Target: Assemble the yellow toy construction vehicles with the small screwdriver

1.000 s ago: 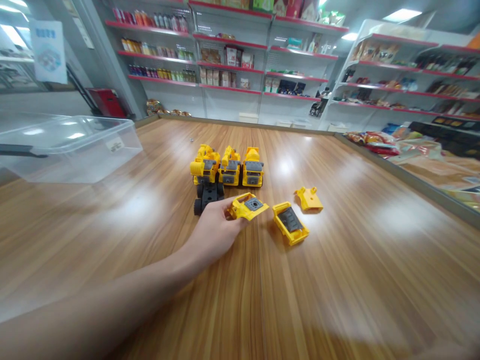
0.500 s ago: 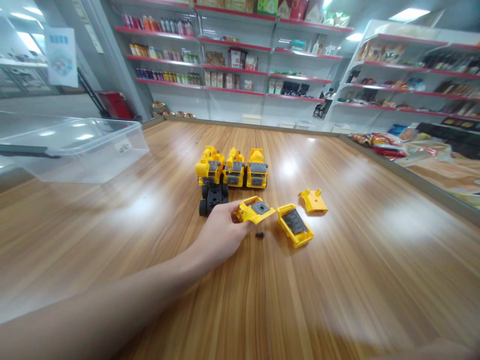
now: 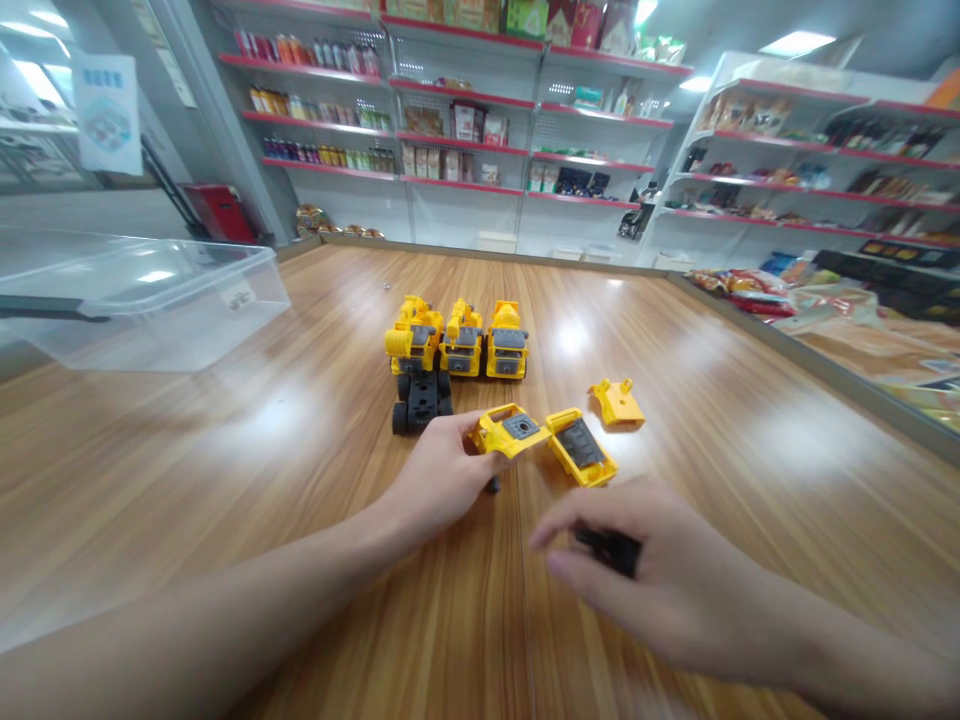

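Note:
My left hand grips a yellow toy truck cab with a grey panel that has a round hole. Partly beneath the cab, a small black piece rests on the table. My right hand, smeared by motion, curls around a black part whose kind I cannot make out. Just beyond it lies a yellow frame with a dark grey bed. Farther right sits a loose yellow piece with two knobs. A black wheeled chassis stands left of the cab.
Behind the chassis, three yellow toy trucks stand side by side on the wooden table. A clear plastic bin is at the left. Packaged goods lie past the right edge, and stocked shelves line the back.
My right hand has come in from the lower right with a black part in it. My left hand keeps hold of the cab, which now sits closer to the small black piece.

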Motion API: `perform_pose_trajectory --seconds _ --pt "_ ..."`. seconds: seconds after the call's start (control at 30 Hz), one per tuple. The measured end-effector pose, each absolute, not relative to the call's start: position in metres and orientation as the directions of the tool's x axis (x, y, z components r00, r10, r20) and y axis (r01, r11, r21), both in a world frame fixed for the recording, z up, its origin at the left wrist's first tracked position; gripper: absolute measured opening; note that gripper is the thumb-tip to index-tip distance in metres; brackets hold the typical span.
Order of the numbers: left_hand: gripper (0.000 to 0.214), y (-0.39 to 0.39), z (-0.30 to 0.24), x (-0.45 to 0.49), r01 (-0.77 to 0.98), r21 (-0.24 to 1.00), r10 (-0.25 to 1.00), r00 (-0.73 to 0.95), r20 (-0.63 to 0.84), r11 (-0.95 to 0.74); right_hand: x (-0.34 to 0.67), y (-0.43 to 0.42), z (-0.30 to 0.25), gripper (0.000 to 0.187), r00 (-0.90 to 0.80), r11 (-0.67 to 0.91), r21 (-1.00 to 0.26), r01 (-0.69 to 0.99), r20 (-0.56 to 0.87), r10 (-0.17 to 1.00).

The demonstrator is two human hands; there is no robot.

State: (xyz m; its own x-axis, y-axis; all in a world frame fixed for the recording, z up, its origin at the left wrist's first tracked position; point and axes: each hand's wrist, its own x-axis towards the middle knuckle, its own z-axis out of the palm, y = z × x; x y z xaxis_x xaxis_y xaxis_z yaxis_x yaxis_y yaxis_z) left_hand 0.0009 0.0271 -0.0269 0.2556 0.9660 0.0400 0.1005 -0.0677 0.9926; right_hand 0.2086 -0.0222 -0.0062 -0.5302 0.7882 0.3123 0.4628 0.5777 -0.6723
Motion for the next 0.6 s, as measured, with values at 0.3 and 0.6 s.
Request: perform_pose_trajectory --seconds 0.3,0.6 --pt "0.03 0.031 -0.028 -0.001 -0.02 0.999 0.986 0.159 0.045 -0.042 0.189 -0.003 -0.025 0.024 -0.56 0.581 -0.385 0.717 0.177 0.809" --pt "0.047 0.031 -0.027 -0.001 -0.008 0.993 0.983 0.139 0.118 -0.118 0.168 0.006 -0.03 0.017 -0.666 0.692 -0.248 0.678 0.19 0.721"
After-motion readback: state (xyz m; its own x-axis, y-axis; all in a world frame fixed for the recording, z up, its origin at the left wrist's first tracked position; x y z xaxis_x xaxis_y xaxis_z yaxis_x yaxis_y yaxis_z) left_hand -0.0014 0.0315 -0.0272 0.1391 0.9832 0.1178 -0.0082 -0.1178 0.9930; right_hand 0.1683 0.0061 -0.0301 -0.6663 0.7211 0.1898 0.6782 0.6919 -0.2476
